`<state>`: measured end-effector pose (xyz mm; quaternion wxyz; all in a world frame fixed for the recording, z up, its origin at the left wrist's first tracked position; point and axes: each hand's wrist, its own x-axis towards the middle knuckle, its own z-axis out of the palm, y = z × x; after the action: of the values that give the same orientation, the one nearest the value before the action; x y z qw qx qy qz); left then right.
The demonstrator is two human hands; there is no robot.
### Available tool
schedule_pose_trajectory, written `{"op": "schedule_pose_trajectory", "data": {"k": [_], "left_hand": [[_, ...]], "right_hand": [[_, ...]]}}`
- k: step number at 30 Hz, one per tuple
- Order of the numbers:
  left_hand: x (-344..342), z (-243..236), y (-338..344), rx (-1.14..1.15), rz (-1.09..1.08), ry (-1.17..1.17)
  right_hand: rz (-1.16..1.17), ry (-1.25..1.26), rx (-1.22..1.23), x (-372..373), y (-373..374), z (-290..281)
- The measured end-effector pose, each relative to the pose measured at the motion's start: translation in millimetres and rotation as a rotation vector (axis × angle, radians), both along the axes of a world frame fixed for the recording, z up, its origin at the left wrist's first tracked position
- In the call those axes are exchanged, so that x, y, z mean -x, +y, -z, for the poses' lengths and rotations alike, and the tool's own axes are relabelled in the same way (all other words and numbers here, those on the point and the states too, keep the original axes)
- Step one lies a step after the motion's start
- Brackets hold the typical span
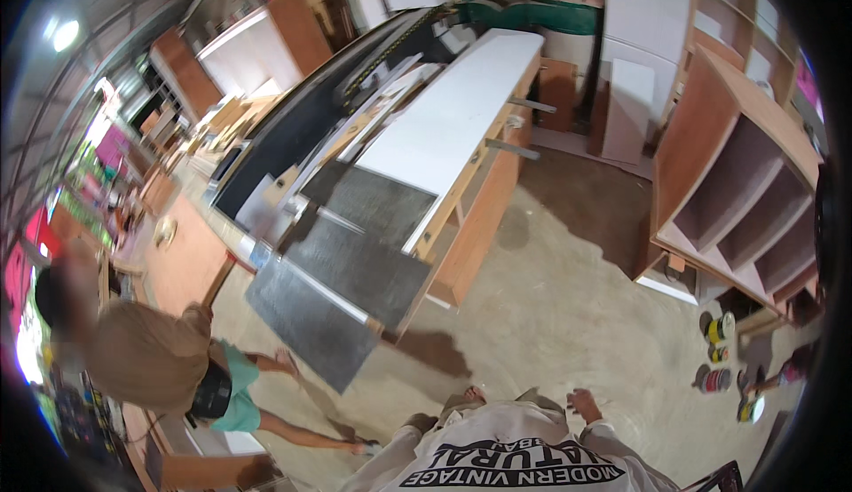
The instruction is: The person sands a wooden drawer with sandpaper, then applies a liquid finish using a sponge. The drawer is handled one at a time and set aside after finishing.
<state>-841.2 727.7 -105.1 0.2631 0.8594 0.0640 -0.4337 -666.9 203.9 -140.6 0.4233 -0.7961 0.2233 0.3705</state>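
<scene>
My right hand (584, 405) hangs low beside my body, above the concrete floor. Its fingers look loosely apart, and nothing shows in them. My left sleeve (415, 427) comes down on the other side, but the hand at its end does not show. Ahead of me stands a long wooden workbench (486, 245). A long white panel (453, 106) lies along its top. Dark grey sheets (364, 257) cover the near end, and one grey sheet (311, 323) sticks out past the corner. Neither arm reaches the bench.
A person in a brown shirt (146, 354) stands at the left beside a wooden table (182, 257). At the right is a wooden cabinet with curved shelves (741, 190). Several cans (713, 378) stand on the floor below it. Two metal bars (513, 149) jut from the bench's right side.
</scene>
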Motion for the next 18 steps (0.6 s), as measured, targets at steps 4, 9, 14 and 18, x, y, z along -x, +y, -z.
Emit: {"op": "schedule_pose_trajectory", "data": {"k": [4, 9, 14, 18], "left_hand": [[-183.5, 17.8, 36.3, -0.140, 0.253, -0.310], [-391.6, 8.0, 16.8, -0.090, -0.385, -0.363], [-531.4, 12.3, -28.0, 0.354, -0.712, -0.118], [-645.6, -11.8, -90.0, 0.447, -0.620, -0.099]], "right_hand": [[0.229, -0.099, -0.169, -81.4, 52.0, -15.8], [0.237, -0.059, -0.124, -159.0, 54.2, -30.6], [0.413, -0.054, -0.264, -235.8, -0.2, -9.6], [0.580, 0.010, -0.205, -343.3, -47.6, 17.6]]}}
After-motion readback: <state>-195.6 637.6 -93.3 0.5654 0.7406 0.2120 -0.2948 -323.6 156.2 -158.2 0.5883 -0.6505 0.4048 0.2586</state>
